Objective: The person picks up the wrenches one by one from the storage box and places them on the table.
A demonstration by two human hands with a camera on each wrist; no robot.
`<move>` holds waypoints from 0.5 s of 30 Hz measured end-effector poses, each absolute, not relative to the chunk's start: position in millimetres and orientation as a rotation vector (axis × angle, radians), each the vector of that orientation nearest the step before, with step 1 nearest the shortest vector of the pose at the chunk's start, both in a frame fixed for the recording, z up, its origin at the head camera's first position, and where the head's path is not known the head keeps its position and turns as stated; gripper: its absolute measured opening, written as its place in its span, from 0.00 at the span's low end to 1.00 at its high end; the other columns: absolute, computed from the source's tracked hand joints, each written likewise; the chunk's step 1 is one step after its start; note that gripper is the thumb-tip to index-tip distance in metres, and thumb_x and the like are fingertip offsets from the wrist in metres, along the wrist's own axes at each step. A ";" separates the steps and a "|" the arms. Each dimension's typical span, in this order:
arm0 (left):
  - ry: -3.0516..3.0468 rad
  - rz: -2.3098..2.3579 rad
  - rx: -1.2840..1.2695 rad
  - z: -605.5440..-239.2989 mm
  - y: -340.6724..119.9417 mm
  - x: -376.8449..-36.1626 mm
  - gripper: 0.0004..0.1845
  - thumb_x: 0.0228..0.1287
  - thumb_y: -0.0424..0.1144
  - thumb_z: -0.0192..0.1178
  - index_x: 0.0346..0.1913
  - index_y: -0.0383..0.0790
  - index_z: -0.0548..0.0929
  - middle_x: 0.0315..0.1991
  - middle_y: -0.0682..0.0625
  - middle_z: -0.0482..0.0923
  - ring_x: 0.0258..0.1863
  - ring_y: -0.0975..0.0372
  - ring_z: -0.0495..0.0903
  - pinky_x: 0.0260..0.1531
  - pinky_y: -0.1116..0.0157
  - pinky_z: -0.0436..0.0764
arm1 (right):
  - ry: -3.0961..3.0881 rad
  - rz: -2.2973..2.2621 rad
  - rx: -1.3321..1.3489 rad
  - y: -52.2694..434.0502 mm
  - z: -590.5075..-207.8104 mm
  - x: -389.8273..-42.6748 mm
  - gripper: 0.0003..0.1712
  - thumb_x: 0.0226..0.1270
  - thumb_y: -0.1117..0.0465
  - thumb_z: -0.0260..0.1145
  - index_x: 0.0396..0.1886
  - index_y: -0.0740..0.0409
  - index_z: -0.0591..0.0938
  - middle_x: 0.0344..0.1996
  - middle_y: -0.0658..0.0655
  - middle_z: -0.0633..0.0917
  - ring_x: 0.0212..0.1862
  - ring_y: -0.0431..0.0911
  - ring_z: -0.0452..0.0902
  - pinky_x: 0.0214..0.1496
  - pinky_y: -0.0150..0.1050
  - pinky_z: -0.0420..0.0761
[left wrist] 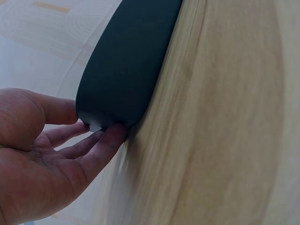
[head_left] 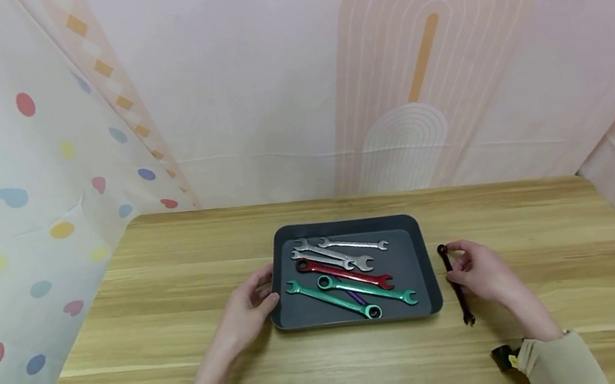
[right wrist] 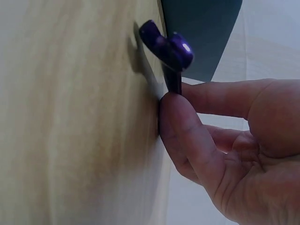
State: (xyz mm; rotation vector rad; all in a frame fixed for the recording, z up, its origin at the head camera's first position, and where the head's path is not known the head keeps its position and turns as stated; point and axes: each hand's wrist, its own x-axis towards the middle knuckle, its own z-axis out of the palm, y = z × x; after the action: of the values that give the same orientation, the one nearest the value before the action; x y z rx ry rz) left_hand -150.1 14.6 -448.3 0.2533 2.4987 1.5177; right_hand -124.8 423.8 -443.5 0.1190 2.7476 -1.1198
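A dark grey tray [head_left: 425,267] lies mid-table with several wrenches in it: silver [head_left: 352,243], red [head_left: 351,276], green [head_left: 333,299] and a mostly hidden purple one. My left hand [head_left: 262,290] pinches the tray's left rim; in the left wrist view my left hand [left wrist: 89,126] has its thumb and fingers on either side of the tray's [left wrist: 126,61] rounded corner. Right of the tray, my right hand [head_left: 457,262] pinches a dark purple wrench [head_left: 462,302] that rests on the table. The right wrist view shows the wrench's head [right wrist: 168,49] sticking out past my right hand [right wrist: 187,108].
The wooden table [head_left: 187,345] is walled by patterned cloth at the left, back and right. The tray's corner [right wrist: 201,33] lies just beyond the held wrench. Bare wood [head_left: 561,232] stretches right of the wrench and in front of the tray.
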 end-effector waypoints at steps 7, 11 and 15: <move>2.494 1.521 0.253 -447.9 15.5 -149.7 0.29 0.76 0.26 0.55 0.77 0.28 0.67 0.70 0.28 0.74 0.68 0.39 0.80 0.70 0.45 0.80 | 2.723 -1.115 0.180 424.9 -443.0 -126.0 0.34 0.70 0.69 0.67 0.72 0.76 0.68 0.35 0.62 0.84 0.30 0.42 0.80 0.30 0.33 0.84; 2.485 1.528 0.251 -448.1 15.3 -149.6 0.29 0.76 0.26 0.55 0.77 0.28 0.67 0.71 0.28 0.74 0.68 0.39 0.79 0.70 0.45 0.80 | 2.723 -1.098 0.194 425.3 -443.9 -126.2 0.34 0.70 0.69 0.67 0.73 0.76 0.68 0.35 0.62 0.85 0.31 0.43 0.81 0.31 0.34 0.85; 2.478 1.534 0.253 -448.4 14.7 -149.6 0.29 0.76 0.26 0.55 0.77 0.28 0.66 0.71 0.28 0.73 0.69 0.39 0.79 0.70 0.46 0.80 | 2.723 -1.086 0.208 424.5 -443.9 -125.9 0.34 0.71 0.69 0.66 0.72 0.76 0.68 0.35 0.61 0.85 0.31 0.42 0.82 0.31 0.35 0.87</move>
State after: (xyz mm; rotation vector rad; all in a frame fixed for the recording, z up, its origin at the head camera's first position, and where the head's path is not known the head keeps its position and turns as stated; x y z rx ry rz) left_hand -149.6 14.7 -448.4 0.2528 2.4783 1.5344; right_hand -125.9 424.5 -443.9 0.2083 2.7233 -1.0858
